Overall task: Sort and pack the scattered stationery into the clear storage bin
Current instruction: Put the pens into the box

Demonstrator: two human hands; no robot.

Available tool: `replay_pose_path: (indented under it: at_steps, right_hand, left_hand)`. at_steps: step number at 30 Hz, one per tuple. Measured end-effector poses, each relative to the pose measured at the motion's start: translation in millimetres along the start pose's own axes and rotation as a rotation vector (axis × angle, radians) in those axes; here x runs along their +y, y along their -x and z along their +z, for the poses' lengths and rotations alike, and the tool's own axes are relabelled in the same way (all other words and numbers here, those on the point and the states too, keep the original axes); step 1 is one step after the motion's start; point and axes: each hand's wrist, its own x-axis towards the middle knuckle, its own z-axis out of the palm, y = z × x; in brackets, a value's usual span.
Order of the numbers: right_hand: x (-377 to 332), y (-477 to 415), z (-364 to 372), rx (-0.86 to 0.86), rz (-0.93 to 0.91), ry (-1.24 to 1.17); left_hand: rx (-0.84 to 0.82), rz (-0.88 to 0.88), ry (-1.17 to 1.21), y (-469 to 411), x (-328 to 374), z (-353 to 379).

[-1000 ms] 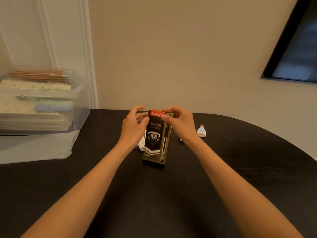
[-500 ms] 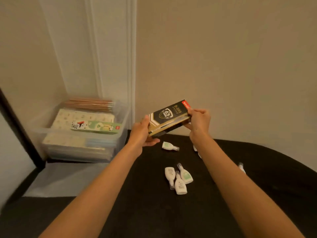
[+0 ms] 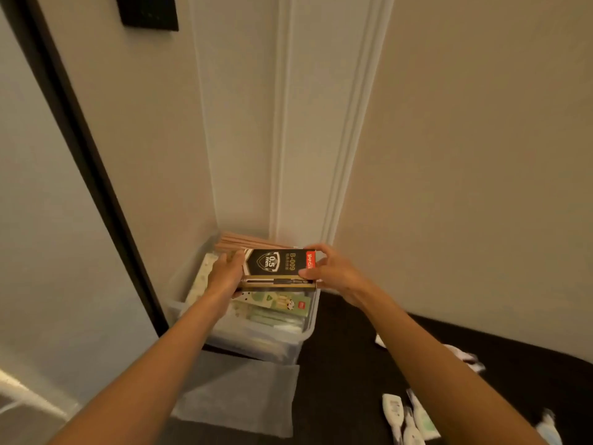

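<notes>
pen box [image 3: 278, 267]: black and gold carton marked "0.5 mm" and "b-009", red end to the right, held level and lengthwise over the open bin, between both hands.
left hand [image 3: 224, 276]: at the carton's left end, fingers [image 3: 238, 255] curled over that end and gripping it.
right hand [image 3: 335, 273]: at the red end, fingers over the far edge and thumb on the near face, pinching the carton.
clear storage bin [image 3: 306, 329]: tucked in the corner against the wall, at the left end of the surface, lid off, already part full.
inside the bin: bundle of wooden pencils [image 3: 244, 243] along the far side; pale patterned pack [image 3: 202, 274] at the left; green cartoon-printed box [image 3: 282, 304] just below the held carton, contact between the two not clear.
translucent lid [image 3: 244, 396]: flat, just in front of the bin.
surface [image 3: 346, 374]: black, curved at its far edge.
correction tapes [image 3: 393, 409]: small white dispensers lying loose at lower right, well apart from the bin; more of them further right, too blurred to count.
</notes>
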Motion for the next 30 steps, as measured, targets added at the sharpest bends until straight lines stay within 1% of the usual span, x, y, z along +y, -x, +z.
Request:
replay_pose_path:
  at_steps: [4,6,8,11,13,15,16,17,18,19,20,21,23,24,25,26,27,28,29,30]
  right_hand:
    - [3.9,-33.4,21.6,-0.003,-0.093,0.100]
    - [9.3,-49.6,32.2,-0.007,-0.127,0.159]
    - [14.5,-58.5,40.4,-0.020,-0.128,0.130]
    - [22.5,-74.9,56.2,-0.092,-0.060,0.000]
    - [27.9,-83.0,63.6,-0.146,-0.008,-0.086]
    - [33.0,-86.1,67.7,-0.171,0.031,-0.137]
    - [35.3,-86.6,69.2,-0.172,0.042,-0.142]
    - [37.1,-86.9,70.1,-0.171,0.046,-0.131]
    - [39.2,-86.9,71.1,-0.168,0.055,-0.125]
    - [40.1,-86.8,72.1,-0.169,0.065,-0.136]
    - [39.9,-86.2,73.5,-0.173,0.077,-0.162]
    - [39.1,-85.7,75.0,-0.177,0.088,-0.191]
    - [37.5,-84.5,75.8,-0.171,0.092,-0.168]
    - [37.5,-84.2,73.4,-0.143,0.070,-0.056]
    - [39.1,-85.0,69.1,-0.098,0.018,0.151]
    - [42.8,-85.4,63.1,-0.064,-0.053,0.419]
    - [47.6,-85.6,57.9,-0.075,-0.123,0.683]
    - [53.2,-84.6,54.1,-0.122,-0.181,0.898]
    - [58.6,-83.4,52.3,-0.183,-0.221,1.053]
    - [63.1,-82.2,52.2,-0.224,-0.244,1.155]
  left_hand:
    - [-0.015,0.065,-0.007,-25.4,0.7,-14.3]
    - [-0.008,0.067,-0.028,-36.5,0.1,-18.0]
    - [0.032,0.069,-0.081,-45.9,-3.5,-20.4]
    - [0.141,0.065,-0.366,-68.7,-14.7,-31.3]
    - [0.136,0.084,-0.597,-80.5,-21.1,-41.6]
    - [0.072,0.214,-0.841,-86.0,-26.8,-49.2]
    - [-0.012,0.314,-0.945,-86.1,-27.6,-51.1]
    - [-0.147,0.413,-1.032,-84.7,-26.4,-51.1]
    - [-0.320,0.480,-1.118,-81.6,-24.2,-48.5]
    - [-0.481,0.501,-1.215,-77.6,-21.4,-44.5]
    - [-0.587,0.505,-1.319,-74.5,-20.6,-40.5]
    - [-0.615,0.520,-1.411,-72.3,-21.5,-37.0]
    - [-0.544,0.612,-1.527,-70.8,-27.4,-32.4]
    - [-0.503,0.666,-1.554,-70.6,-31.2,-31.1]
    - [-0.476,0.694,-1.566,-71.2,-34.4,-30.9]
    - [-0.460,0.699,-1.566,-71.5,-36.4,-31.0]
    - [-0.452,0.690,-1.571,-72.4,-37.4,-32.2]
    - [-0.449,0.685,-1.580,-73.3,-37.7,-33.1]
    - [-0.449,0.681,-1.590,-73.6,-37.6,-33.9]
    - [-0.452,0.683,-1.597,-73.0,-37.0,-34.1]
